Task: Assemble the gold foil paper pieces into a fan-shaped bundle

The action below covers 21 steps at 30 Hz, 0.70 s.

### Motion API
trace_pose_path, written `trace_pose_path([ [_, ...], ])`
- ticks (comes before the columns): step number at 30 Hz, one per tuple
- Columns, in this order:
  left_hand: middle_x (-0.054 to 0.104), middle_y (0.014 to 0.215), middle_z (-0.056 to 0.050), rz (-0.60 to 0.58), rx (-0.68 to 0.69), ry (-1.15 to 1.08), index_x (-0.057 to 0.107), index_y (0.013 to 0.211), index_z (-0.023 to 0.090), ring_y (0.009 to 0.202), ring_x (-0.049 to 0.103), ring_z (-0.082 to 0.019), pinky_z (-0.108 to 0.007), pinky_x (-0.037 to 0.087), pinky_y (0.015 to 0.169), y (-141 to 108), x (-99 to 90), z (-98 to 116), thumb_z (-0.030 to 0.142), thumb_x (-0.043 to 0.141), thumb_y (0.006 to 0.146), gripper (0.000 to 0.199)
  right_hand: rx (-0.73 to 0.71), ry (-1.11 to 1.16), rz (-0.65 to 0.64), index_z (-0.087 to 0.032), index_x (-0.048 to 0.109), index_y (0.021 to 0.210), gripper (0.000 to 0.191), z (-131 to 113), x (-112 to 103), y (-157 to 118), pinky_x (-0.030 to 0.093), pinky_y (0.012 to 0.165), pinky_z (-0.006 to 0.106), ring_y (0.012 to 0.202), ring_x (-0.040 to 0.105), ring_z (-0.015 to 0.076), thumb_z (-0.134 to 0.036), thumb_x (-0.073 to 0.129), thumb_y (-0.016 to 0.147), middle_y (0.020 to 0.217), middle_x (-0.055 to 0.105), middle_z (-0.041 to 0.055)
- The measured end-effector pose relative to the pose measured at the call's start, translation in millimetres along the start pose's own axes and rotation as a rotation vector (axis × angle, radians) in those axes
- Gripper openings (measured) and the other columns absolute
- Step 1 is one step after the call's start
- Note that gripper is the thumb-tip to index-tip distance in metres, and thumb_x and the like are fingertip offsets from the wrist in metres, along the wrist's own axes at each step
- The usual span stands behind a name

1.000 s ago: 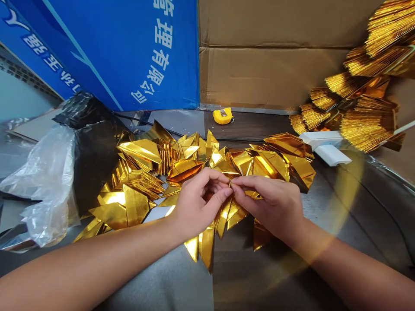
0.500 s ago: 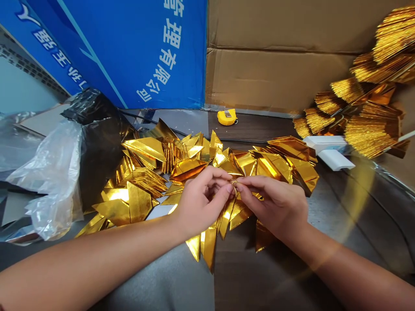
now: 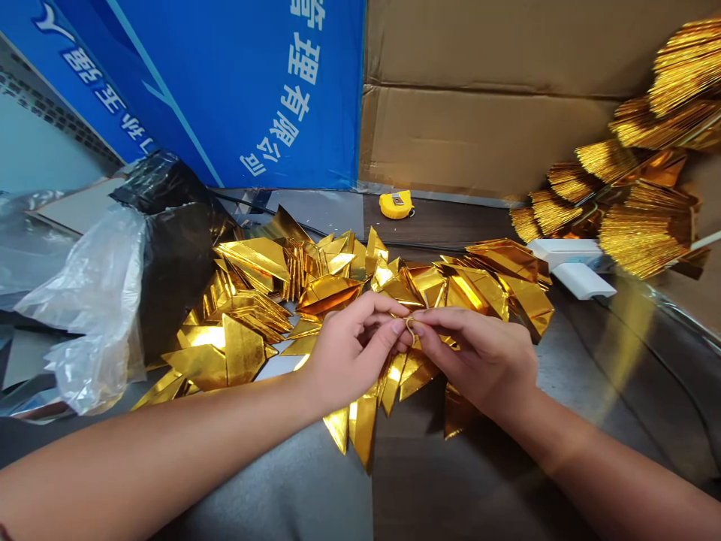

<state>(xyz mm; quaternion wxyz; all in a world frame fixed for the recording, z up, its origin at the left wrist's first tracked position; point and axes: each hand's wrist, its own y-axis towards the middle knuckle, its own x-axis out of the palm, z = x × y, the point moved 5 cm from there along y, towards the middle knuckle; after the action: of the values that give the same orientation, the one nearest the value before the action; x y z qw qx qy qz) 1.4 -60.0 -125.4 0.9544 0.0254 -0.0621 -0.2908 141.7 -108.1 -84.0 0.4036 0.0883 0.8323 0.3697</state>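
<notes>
Dark tabletop, cardboard behind, gold foil, left hand, right hand, each grip clamped on strand

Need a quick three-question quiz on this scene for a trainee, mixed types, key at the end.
1. What are the fingertips of the left hand and right hand at?
A) a black bag
B) a thin looped strand
C) a white plastic block

2. True or false: the yellow tape measure lies beyond the folded gold pieces, near the foot of the brown cardboard.

3. Fill in: the panel with white lettering, left of the cardboard, is ____ in colour.

Key: 1 B; 2 true; 3 blue
</notes>
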Motion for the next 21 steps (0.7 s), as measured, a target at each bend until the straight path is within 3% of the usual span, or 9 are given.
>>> trace_pose_path([
  [11,0.069,0.080,-0.001,0.006,-0.006,0.031,0.057,0.099,0.017,0.075,0.068,-0.008,-0.017,0.055,0.072,-1,0.2,0,0.025,0.058,0.097,0.008,-0.004,0.039,-0.031,-0.024,0.066,0.093,0.009,1,0,1,0.063,0.062,0.020,0.066,0.077,0.0146,-0.014,0.064,0.095,0.081,0.080,0.0000],
  [21,0.070,0.084,-0.003,0.009,0.025,0.034,0.055,0.099,0.016,0.079,0.068,-0.008,-0.019,0.054,0.074,-2,0.3,2,0.028,0.056,0.099,0.011,0.306,0.351,-0.054,-0.023,0.066,0.096,0.009,13,6,-4,0.060,0.060,0.019,0.062,0.075,0.0121,-0.015,0.066,0.093,0.077,0.078,-0.0017],
])
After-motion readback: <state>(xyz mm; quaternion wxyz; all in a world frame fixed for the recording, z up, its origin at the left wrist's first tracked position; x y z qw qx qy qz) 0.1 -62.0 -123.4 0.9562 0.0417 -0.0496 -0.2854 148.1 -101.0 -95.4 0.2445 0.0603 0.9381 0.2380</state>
